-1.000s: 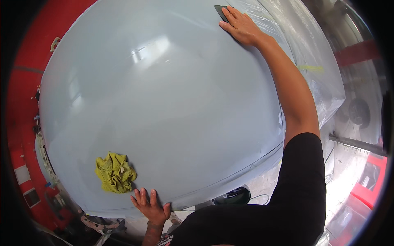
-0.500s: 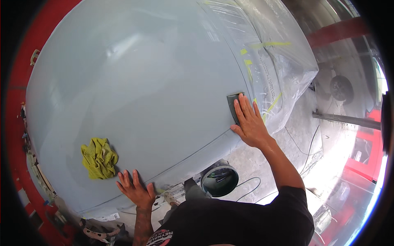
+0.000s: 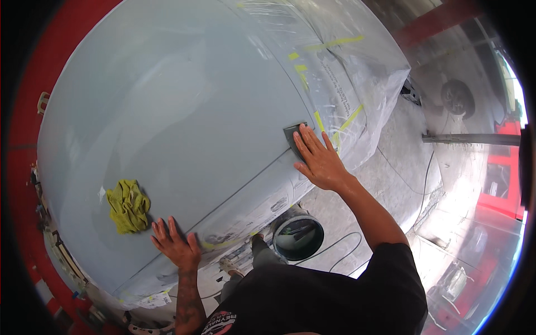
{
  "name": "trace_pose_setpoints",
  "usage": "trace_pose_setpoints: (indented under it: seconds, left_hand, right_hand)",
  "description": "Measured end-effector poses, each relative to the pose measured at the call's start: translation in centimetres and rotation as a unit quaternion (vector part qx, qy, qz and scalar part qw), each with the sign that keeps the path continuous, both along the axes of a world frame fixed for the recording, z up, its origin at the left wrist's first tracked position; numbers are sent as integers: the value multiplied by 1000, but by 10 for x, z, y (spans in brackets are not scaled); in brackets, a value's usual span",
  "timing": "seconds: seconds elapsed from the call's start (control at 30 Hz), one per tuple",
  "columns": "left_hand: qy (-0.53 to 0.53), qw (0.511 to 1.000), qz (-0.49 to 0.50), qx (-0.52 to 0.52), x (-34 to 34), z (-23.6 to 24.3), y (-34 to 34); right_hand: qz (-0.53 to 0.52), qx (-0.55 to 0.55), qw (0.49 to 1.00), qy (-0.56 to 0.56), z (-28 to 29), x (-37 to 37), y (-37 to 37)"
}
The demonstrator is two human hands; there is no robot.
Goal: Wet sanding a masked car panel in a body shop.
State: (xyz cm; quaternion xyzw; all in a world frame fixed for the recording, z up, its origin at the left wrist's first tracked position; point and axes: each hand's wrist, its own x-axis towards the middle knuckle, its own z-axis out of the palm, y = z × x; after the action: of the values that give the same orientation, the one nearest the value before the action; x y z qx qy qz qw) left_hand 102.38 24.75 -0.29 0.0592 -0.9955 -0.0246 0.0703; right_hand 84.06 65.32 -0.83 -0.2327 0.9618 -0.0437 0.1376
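Note:
A pale grey-blue curved vehicle panel [image 3: 190, 123] fills much of the view. My right hand [image 3: 317, 156] presses a dark flat pad [image 3: 290, 135] onto the panel beside its taped edge, fingers extended over the pad. My left hand [image 3: 174, 244] rests open near the front edge, fingertips on the surface. Just left of those fingertips lies a crumpled yellow-green cloth [image 3: 127, 205].
Clear plastic sheeting [image 3: 374, 100] with yellow tape borders the right side. Below the front edge, a bucket [image 3: 298, 237] stands on the pale floor [image 3: 399, 173] among hoses. A metal bar [image 3: 469, 139] is at right, a red wall [image 3: 39, 61] at left.
My right hand and pad came down from the far upper corner to the near right edge. The view has shifted, showing more sheeting and floor. My left hand still rests near the front edge.

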Motion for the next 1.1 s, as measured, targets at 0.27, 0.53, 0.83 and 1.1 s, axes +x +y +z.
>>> trace_pose_setpoints:
  seconds: [0.27,0.53,0.83,1.1]
  left_hand:
    - [6,1000,-8,2,0,-5,-3]
    - [6,1000,-11,-4,-4,-7,1]
    - [5,1000,9,-10,2,-5,-1]
    - [5,1000,-10,-7,-2,-7,-1]
  right_hand:
    - [-11,-49,994,94,-5,-57,-11]
    - [-22,-20,996,80,-14,-50,2]
    - [-2,-26,998,65,-16,-22,12]
    - [-20,-66,991,110,-12,-91,-20]
